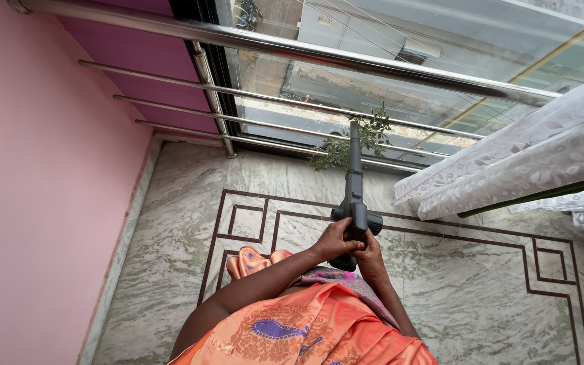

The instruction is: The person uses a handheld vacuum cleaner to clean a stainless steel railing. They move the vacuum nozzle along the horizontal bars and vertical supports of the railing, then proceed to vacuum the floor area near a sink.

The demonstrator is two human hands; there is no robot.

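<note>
Marble floor (441, 297), pink wall (35, 203), steel railing (292, 47).

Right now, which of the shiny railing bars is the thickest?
The top handrail. It is far fatter than the three thin bars running below it, and it sits highest, above the dark tool held in both hands.

A single head-worn camera looked steeply down, close over the hands, toward the marble floor (170, 223) and railing (292, 47).
</note>
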